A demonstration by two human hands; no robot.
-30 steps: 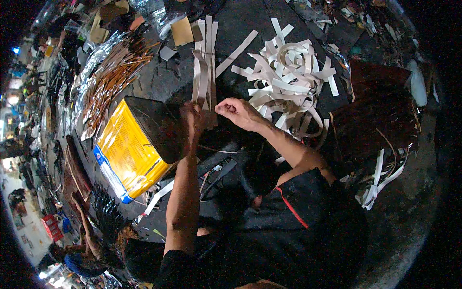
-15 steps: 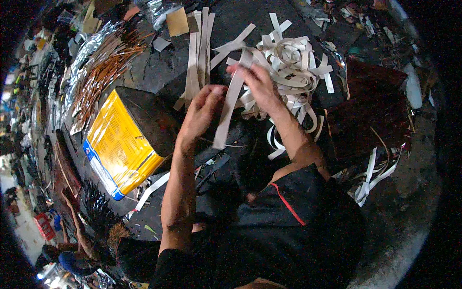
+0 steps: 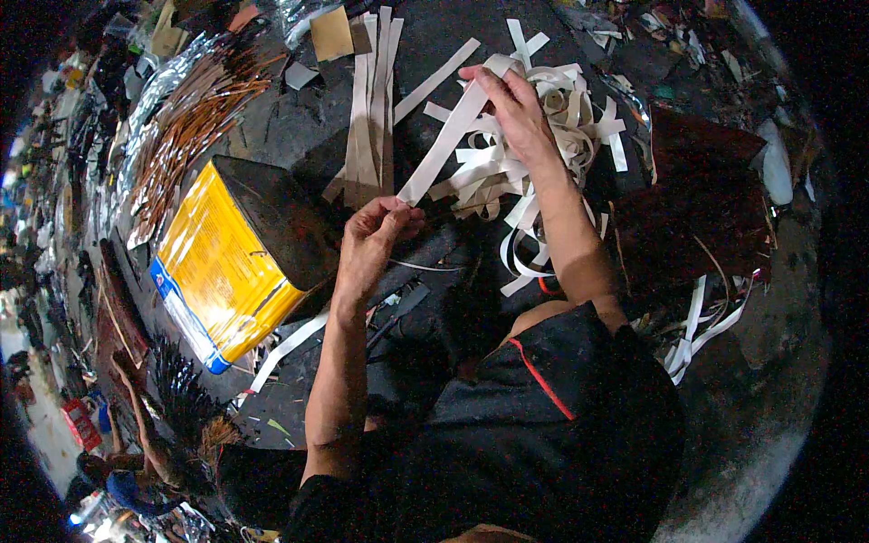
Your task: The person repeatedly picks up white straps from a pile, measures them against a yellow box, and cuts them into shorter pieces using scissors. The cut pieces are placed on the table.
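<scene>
A flat white strip (image 3: 450,134) is stretched at a slant between my two hands. My left hand (image 3: 373,235) pinches its lower end between thumb and fingers. Farther up and to the right, my right hand (image 3: 516,110) is closed on the strip's other end. Just beyond and under my right forearm lies a tangled heap of curled white strips (image 3: 579,118). A bundle of straight pale strips (image 3: 368,118) lies lengthwise beyond my left hand, and a single loose strip (image 3: 439,80) slants beside it.
To my left a yellow and blue tin (image 3: 231,271) lies on its side. Behind it is a pile of thin brown and silvery strips (image 3: 195,118). A dark reddish-brown sheet (image 3: 697,208) lies at the right. A tan square piece (image 3: 332,34) sits at the far edge among scraps.
My left hand has taken hold of the strip's lower end, which hung free before. My right hand has moved away and to the right, and the strip is now drawn out between them.
</scene>
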